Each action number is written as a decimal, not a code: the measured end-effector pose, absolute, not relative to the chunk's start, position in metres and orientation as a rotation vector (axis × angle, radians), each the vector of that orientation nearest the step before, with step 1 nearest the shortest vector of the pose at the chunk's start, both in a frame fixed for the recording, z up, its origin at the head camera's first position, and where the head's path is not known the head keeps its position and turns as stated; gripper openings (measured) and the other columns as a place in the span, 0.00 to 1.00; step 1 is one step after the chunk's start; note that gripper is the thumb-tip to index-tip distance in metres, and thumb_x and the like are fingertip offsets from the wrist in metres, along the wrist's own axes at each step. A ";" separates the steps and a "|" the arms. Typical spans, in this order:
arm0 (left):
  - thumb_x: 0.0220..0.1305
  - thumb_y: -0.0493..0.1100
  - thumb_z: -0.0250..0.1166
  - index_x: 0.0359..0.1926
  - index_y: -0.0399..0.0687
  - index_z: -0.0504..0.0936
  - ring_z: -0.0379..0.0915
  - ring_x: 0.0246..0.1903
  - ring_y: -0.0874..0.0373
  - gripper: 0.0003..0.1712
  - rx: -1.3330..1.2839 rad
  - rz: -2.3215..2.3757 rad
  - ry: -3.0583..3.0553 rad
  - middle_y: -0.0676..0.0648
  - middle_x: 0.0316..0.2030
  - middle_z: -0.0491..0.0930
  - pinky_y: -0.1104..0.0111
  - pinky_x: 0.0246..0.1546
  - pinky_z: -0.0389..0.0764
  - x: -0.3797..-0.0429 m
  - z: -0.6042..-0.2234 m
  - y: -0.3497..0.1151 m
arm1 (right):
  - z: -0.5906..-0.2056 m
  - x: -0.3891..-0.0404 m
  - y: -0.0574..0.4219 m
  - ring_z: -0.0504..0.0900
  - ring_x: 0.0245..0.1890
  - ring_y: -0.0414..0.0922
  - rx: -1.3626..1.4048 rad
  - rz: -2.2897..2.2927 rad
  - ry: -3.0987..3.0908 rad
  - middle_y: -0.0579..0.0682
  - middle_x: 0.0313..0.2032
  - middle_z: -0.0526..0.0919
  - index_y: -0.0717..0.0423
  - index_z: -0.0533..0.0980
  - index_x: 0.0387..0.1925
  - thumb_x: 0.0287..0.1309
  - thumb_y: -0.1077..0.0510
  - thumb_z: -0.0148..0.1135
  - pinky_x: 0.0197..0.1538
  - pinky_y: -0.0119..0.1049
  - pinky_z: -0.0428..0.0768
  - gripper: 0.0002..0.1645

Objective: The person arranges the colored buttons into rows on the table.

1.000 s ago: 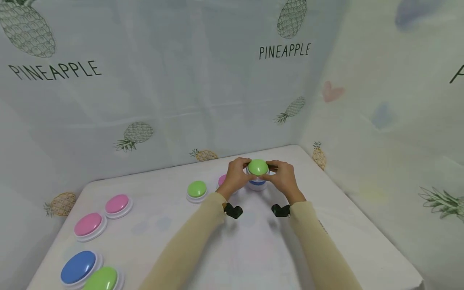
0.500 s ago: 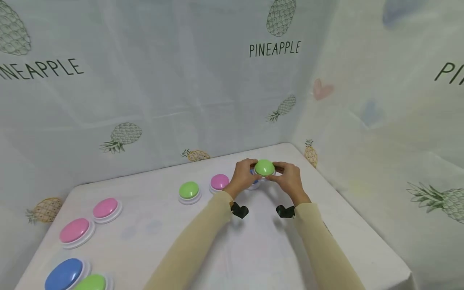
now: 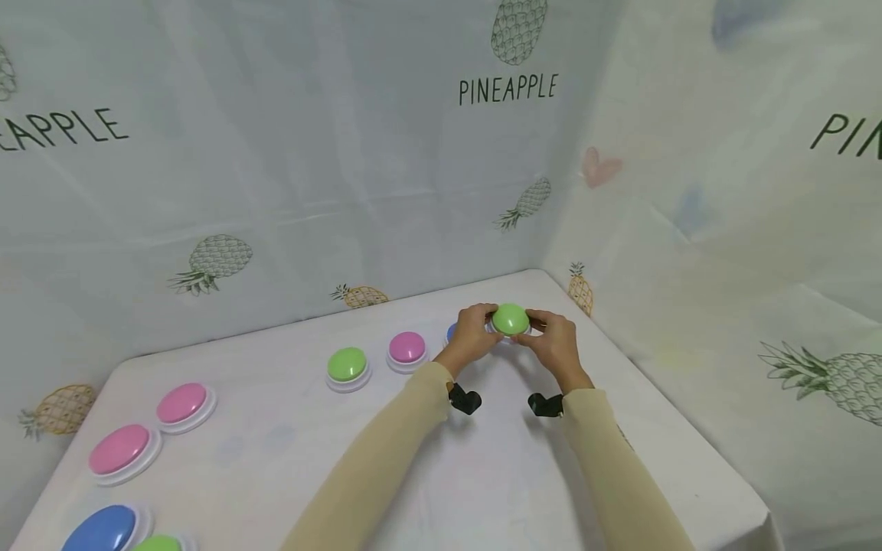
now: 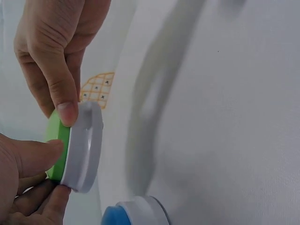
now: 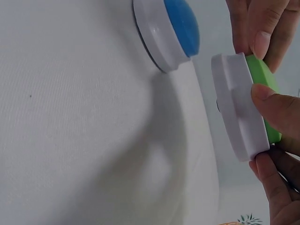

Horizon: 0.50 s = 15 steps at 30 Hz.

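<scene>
Between both hands is a round push button with a green dome (image 3: 511, 319) and a white base (image 5: 234, 108). My left hand (image 3: 472, 337) pinches its left side with thumb and fingers, while my right hand (image 3: 556, 344) grips the right side. In both wrist views a gap and a shadow show below the base, so the button is held up off the table. Just left of it stands a blue push button (image 5: 183, 28), mostly hidden behind my left hand in the head view. A pink push button (image 3: 407, 347) and another green one (image 3: 347, 365) continue that row leftward.
On the table's left side sit two pink push buttons (image 3: 182, 402), a blue one (image 3: 103, 529) and a green one (image 3: 158, 544) cut by the frame. The white-covered table (image 3: 455, 490) meets a pineapple-print curtain (image 3: 331, 176) at the back and right.
Both hands have carried the green push button from over the blue one to its right, uncovering the pink button and part of the blue one. The head view has turned slightly right.
</scene>
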State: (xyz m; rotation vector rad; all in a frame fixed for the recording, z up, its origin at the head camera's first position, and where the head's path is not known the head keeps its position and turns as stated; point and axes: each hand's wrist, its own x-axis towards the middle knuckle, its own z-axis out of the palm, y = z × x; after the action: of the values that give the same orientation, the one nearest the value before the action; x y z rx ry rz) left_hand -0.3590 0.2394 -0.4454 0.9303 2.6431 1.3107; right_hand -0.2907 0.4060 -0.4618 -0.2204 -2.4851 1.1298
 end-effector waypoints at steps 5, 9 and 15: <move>0.66 0.30 0.72 0.72 0.33 0.73 0.75 0.66 0.47 0.35 0.886 1.298 2.632 0.37 0.67 0.77 0.63 0.67 0.76 -0.359 -0.447 0.247 | -0.466 -0.294 0.410 0.81 0.62 0.63 -0.255 1.141 -2.472 0.68 0.62 0.81 0.71 0.76 0.65 0.54 0.63 0.81 0.67 0.55 0.77 0.39; 0.66 0.29 0.70 0.72 0.33 0.72 0.74 0.67 0.47 0.34 0.887 1.281 2.633 0.37 0.67 0.77 0.62 0.69 0.75 -0.360 -0.450 0.252 | -0.471 -0.297 0.412 0.81 0.62 0.63 -0.268 1.149 -2.461 0.69 0.62 0.80 0.72 0.75 0.65 0.53 0.63 0.81 0.68 0.54 0.77 0.39; 0.65 0.26 0.67 0.72 0.32 0.72 0.73 0.69 0.46 0.34 0.910 1.240 2.647 0.36 0.68 0.76 0.62 0.71 0.72 -0.363 -0.453 0.257 | -0.476 -0.301 0.416 0.81 0.62 0.63 -0.273 1.139 -2.461 0.69 0.62 0.80 0.73 0.75 0.65 0.53 0.63 0.81 0.69 0.55 0.76 0.39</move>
State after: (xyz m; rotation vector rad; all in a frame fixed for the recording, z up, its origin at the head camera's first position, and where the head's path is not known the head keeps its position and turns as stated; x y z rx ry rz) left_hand -0.3629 0.2572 -0.4529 0.9099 2.6472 1.2404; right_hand -0.3007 0.4162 -0.4762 -0.2728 -2.4606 1.1391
